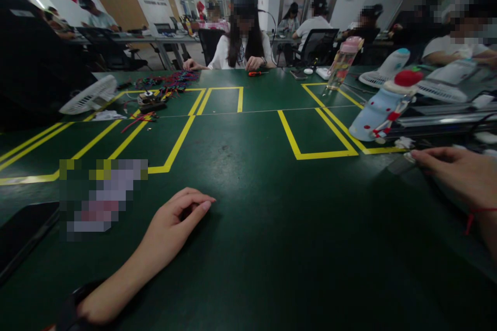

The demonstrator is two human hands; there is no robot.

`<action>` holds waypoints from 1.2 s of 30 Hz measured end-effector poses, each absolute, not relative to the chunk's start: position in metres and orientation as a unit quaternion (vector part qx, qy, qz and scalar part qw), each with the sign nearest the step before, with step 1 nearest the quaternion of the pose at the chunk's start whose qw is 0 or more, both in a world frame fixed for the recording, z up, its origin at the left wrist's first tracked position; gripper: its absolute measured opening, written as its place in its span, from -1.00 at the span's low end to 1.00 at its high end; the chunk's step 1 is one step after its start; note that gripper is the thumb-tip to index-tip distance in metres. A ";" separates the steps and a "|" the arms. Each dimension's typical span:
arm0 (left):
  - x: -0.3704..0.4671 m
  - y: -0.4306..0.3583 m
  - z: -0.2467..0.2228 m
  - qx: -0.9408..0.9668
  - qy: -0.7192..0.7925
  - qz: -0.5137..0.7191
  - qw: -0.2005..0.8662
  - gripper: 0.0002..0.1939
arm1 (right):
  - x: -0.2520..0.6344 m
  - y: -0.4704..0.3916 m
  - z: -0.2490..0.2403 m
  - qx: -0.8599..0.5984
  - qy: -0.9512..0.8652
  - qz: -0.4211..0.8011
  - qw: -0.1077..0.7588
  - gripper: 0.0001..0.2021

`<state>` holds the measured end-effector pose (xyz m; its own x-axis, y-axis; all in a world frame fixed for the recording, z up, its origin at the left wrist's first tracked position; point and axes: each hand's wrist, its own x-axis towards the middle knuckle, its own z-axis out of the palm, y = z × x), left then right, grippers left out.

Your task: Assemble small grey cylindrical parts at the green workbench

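My left hand (pixel 180 220) rests on the green table (pixel 248 248), its fingers curled and the thumb tip close to the index finger. Nothing shows between them. At the right edge, my right hand (pixel 458 170) pinches a small pale thing (pixel 408 156) between thumb and fingertips; its kind is too small and blurred to tell. Just behind that hand lies a crumpled white scrap (pixel 404 143). A light-blue bottle (pixel 370 116) with a red top leans beyond it. Left of my left hand are a blurred-out pale item (pixel 112 194) and a black phone (pixel 27 232).
Yellow tape (pixel 326 155) marks rectangles on the table. Tangled wires (pixel 174 81) and a white fan (pixel 91 95) lie at the far left. Across the table sits a person (pixel 243 54) near an orange screwdriver (pixel 255 73). A clear bottle (pixel 341 67) and more fans (pixel 384 70) stand far right.
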<state>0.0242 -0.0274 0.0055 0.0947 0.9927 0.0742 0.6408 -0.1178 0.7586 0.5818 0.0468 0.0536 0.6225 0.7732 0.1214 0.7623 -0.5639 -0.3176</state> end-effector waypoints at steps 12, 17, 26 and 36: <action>0.023 -0.026 0.001 0.680 0.600 0.300 0.297 -0.74 | 0.559 0.030 0.027 -0.809 -0.512 -0.034 0.288 -0.52; 0.025 -0.026 0.002 0.677 0.599 0.302 0.303 -0.74 | 0.469 0.012 0.008 -0.564 -0.716 -0.015 0.411 -0.59; 0.019 -0.027 -0.001 0.675 0.601 0.299 0.307 -0.75 | 0.328 -0.013 0.006 -0.274 -0.861 0.239 0.355 -0.61; 0.079 -0.027 0.027 0.753 0.498 0.309 0.299 -0.78 | 0.331 -0.017 -0.006 -0.376 -0.791 0.347 0.335 -0.37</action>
